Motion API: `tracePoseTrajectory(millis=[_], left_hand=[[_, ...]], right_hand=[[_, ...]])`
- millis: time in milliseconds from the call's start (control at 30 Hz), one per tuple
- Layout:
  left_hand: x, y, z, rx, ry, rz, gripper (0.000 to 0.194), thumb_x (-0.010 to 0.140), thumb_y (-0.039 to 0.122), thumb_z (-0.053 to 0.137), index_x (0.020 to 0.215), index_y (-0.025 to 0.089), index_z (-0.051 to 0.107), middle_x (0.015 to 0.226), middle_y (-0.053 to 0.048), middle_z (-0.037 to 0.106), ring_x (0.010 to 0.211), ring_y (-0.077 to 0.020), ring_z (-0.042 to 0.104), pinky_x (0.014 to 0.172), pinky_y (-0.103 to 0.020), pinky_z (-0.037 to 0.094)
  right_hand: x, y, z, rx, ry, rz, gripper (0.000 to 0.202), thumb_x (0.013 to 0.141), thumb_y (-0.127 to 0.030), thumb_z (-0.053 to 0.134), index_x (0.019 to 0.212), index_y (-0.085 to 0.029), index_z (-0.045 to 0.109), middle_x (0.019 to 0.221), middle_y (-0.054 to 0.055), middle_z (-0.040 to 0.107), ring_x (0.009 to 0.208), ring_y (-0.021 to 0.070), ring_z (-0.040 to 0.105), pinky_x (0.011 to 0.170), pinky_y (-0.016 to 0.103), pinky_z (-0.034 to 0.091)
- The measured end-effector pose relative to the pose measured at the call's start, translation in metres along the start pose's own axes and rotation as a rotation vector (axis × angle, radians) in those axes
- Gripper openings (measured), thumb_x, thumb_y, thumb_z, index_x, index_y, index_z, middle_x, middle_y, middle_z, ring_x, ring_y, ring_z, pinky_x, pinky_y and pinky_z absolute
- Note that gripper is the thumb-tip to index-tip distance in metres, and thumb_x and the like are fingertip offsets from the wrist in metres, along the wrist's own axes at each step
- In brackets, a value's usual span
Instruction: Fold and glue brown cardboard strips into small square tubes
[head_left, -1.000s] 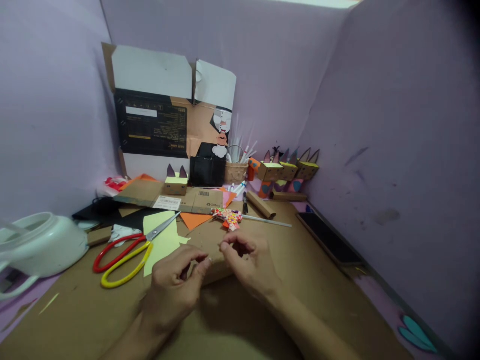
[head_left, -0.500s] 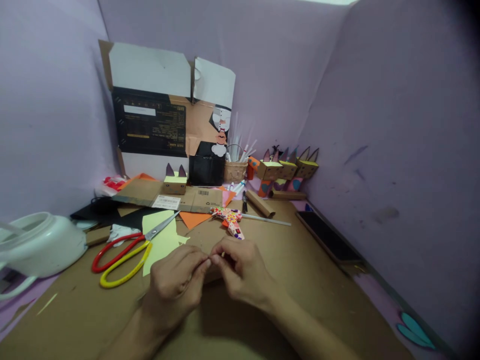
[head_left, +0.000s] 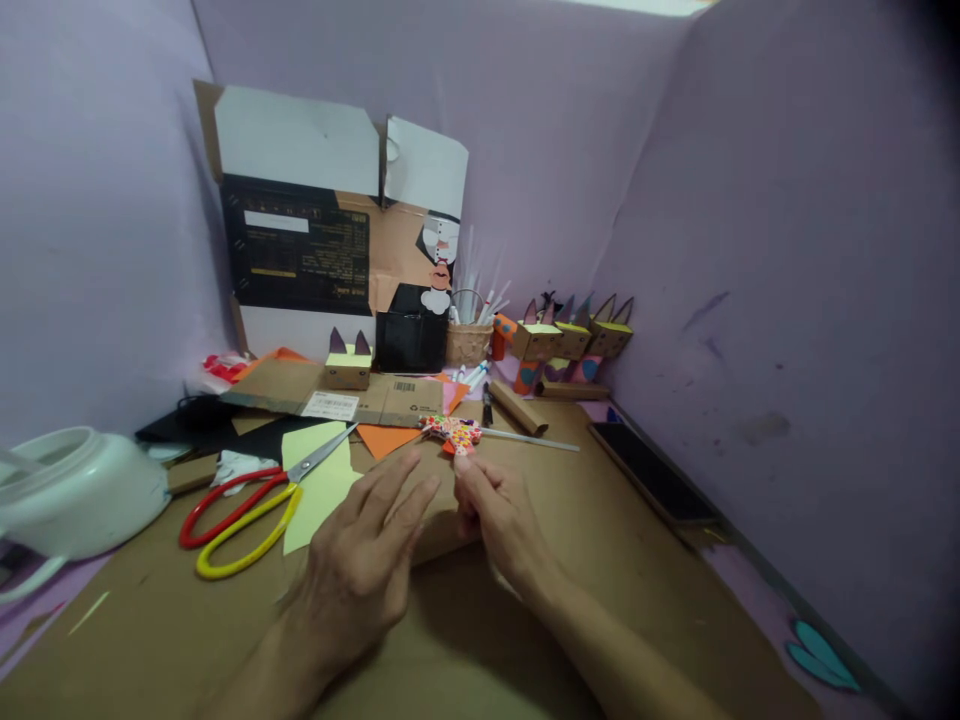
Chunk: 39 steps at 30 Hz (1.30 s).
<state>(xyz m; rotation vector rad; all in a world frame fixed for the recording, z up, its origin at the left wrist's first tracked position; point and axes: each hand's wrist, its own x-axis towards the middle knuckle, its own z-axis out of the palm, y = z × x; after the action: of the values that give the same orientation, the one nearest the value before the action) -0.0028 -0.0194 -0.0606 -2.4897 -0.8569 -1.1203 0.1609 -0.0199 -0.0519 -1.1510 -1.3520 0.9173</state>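
Observation:
My left hand (head_left: pixel 360 555) has its fingers stretched out and apart, with nothing visible in its grasp. It is beside a brown cardboard piece (head_left: pixel 444 537), which is partly hidden under my hands. My right hand (head_left: pixel 499 515) is closed in a pinch at the far side of that piece; anything between its fingertips is too small or hidden to make out. Just beyond those fingertips lies a flower-patterned glue gun (head_left: pixel 452 432) with a long glue stick (head_left: pixel 529 440) out of its back. My right hand hides part of its handle. Left of my left hand is pale yellow paper (head_left: pixel 319 500).
Scissors (head_left: pixel 251 525) with red and yellow handles lie open at left, near a white pot (head_left: pixel 82 495). A cardboard cat head (head_left: pixel 349 365) and several cardboard cat figures (head_left: pixel 574 340) stand behind. A dark phone-like slab (head_left: pixel 649 470) lies along the right wall.
My hands have come apart from their shared pinch. The left fingers have spread, while the right hand has shifted slightly right and up, its fingertips now overlapping the glue gun's handle.

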Motion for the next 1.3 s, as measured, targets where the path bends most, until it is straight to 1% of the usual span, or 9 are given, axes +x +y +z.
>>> tracePoseTrajectory(millis=[100, 267, 400, 500, 733, 933, 1067, 1200, 1300], left_hand=[[0.002, 0.001, 0.000, 0.040, -0.062, 0.043, 0.053, 0.076, 0.000, 0.051, 0.128, 0.009, 0.043, 0.136, -0.015, 0.043, 0.123, -0.0275, 0.037, 0.099, -0.041, 0.039], [-0.003, 0.000, 0.005, 0.002, -0.094, 0.083, 0.055, 0.074, -0.002, 0.050, 0.128, 0.008, 0.043, 0.137, -0.015, 0.042, 0.125, -0.0293, 0.035, 0.099, -0.045, 0.038], [-0.004, -0.001, 0.006, -0.028, -0.106, 0.100, 0.056, 0.072, -0.004, 0.049, 0.126, 0.009, 0.045, 0.136, -0.014, 0.043, 0.124, -0.0306, 0.035, 0.100, -0.049, 0.036], [-0.003, 0.000, 0.003, -0.031, -0.097, 0.078, 0.061, 0.069, -0.005, 0.049, 0.126, 0.014, 0.046, 0.141, -0.012, 0.035, 0.125, -0.0322, 0.032, 0.099, -0.051, 0.036], [-0.005, -0.001, -0.001, 0.016, -0.056, 0.045, 0.075, 0.061, -0.009, 0.049, 0.127, 0.027, 0.047, 0.149, -0.004, 0.020, 0.122, -0.0337, 0.030, 0.096, -0.052, 0.035], [-0.005, -0.001, -0.003, 0.008, -0.049, 0.029, 0.074, 0.062, -0.009, 0.050, 0.126, 0.028, 0.049, 0.149, -0.003, 0.020, 0.121, -0.0333, 0.030, 0.097, -0.052, 0.034], [-0.003, -0.001, -0.001, -0.016, -0.037, 0.022, 0.070, 0.065, -0.008, 0.050, 0.125, 0.029, 0.050, 0.149, -0.002, 0.020, 0.121, -0.0330, 0.031, 0.095, -0.051, 0.035], [-0.003, -0.001, 0.000, -0.029, -0.031, -0.015, 0.066, 0.067, -0.007, 0.050, 0.122, 0.029, 0.052, 0.149, -0.002, 0.020, 0.122, -0.0331, 0.030, 0.095, -0.051, 0.035], [-0.004, 0.000, 0.000, -0.051, -0.022, -0.025, 0.066, 0.068, -0.008, 0.050, 0.122, 0.029, 0.051, 0.148, -0.002, 0.022, 0.123, -0.0327, 0.030, 0.096, -0.051, 0.035]], right_hand=[[0.005, -0.005, -0.002, 0.105, 0.050, 0.047, 0.036, 0.081, -0.040, 0.047, 0.053, -0.018, 0.045, 0.043, -0.006, 0.041, 0.037, 0.0076, 0.040, 0.040, 0.021, 0.030], [0.010, -0.015, -0.005, 0.174, 0.060, 0.077, 0.020, 0.069, -0.035, 0.061, 0.073, -0.015, 0.063, 0.064, 0.000, 0.060, 0.041, 0.0068, 0.045, 0.038, 0.019, 0.032], [0.009, -0.016, -0.005, 0.125, 0.034, 0.047, 0.020, 0.071, -0.034, 0.058, 0.066, -0.015, 0.065, 0.060, 0.000, 0.061, 0.041, 0.0069, 0.044, 0.040, 0.020, 0.034], [0.010, -0.016, -0.006, 0.089, 0.041, 0.040, 0.017, 0.068, -0.031, 0.061, 0.064, -0.015, 0.067, 0.053, -0.001, 0.058, 0.041, 0.0071, 0.044, 0.043, 0.021, 0.035], [0.015, -0.012, -0.018, 0.285, -0.226, 0.296, 0.024, 0.065, -0.038, 0.063, 0.064, -0.014, 0.067, 0.048, -0.005, 0.054, 0.035, 0.0035, 0.043, 0.036, 0.017, 0.022], [0.016, -0.013, -0.028, 0.254, -0.329, 0.323, 0.023, 0.066, -0.038, 0.066, 0.064, -0.015, 0.067, 0.047, -0.005, 0.054, 0.036, 0.0037, 0.044, 0.036, 0.016, 0.025], [0.015, -0.015, -0.028, 0.145, -0.314, 0.199, 0.014, 0.064, -0.029, 0.069, 0.063, -0.015, 0.068, 0.047, -0.005, 0.054, 0.039, 0.0053, 0.042, 0.040, 0.018, 0.030], [0.014, -0.015, -0.025, -0.059, -0.169, -0.149, 0.009, 0.068, -0.022, 0.068, 0.061, -0.016, 0.069, 0.055, 0.000, 0.061, 0.048, 0.0098, 0.049, 0.047, 0.022, 0.036], [0.012, -0.015, -0.024, -0.202, -0.122, -0.386, 0.009, 0.073, -0.019, 0.065, 0.065, -0.017, 0.069, 0.063, 0.003, 0.065, 0.058, 0.0129, 0.055, 0.056, 0.025, 0.041]])
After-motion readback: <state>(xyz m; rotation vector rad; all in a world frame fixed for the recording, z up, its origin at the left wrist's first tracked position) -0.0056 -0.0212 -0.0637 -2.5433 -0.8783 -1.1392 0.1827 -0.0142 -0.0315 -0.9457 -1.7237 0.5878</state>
